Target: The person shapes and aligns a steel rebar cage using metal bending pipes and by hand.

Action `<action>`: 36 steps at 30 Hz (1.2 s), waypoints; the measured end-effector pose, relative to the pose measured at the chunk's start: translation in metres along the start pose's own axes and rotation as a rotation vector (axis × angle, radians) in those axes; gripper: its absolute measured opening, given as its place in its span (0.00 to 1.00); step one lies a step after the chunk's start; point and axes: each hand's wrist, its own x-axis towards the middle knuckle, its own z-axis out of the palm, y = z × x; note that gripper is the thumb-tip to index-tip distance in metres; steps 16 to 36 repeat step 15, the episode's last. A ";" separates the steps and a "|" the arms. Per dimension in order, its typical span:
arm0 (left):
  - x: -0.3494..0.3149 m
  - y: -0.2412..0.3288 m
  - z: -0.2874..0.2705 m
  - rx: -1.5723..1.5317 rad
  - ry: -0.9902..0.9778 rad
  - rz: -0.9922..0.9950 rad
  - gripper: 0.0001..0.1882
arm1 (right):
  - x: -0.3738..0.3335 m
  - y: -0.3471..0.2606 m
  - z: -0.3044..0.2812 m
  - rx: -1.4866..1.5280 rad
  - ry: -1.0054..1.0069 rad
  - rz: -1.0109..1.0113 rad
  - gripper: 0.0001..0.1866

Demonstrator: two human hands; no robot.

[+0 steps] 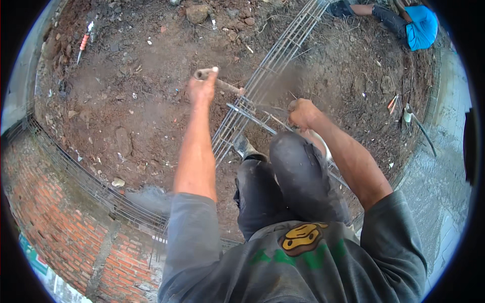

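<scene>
Steel bars (262,81) lay tied in a long cage on the dirt, running toward one o'clock. Left hand (202,90) gripped a stick-like tool (222,83) tight. Right hand (302,113) was closed on thin wire (278,121) at the cage. Open dirt (126,101) lay at ten o'clock; a brick wall (60,227) edged seven o'clock.

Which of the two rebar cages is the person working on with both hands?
The straight rebar cage running across the dirt; the other cage curves along the brick wall.

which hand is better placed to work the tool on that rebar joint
Left, probably. The left hand grips the rod-like tool, whose tip sits at the rebar cage. The right hand is closed on a wire beside it.
</scene>
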 end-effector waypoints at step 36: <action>-0.008 0.011 -0.068 -0.080 -0.221 -0.396 0.34 | -0.011 0.003 -0.014 0.316 0.209 0.105 0.20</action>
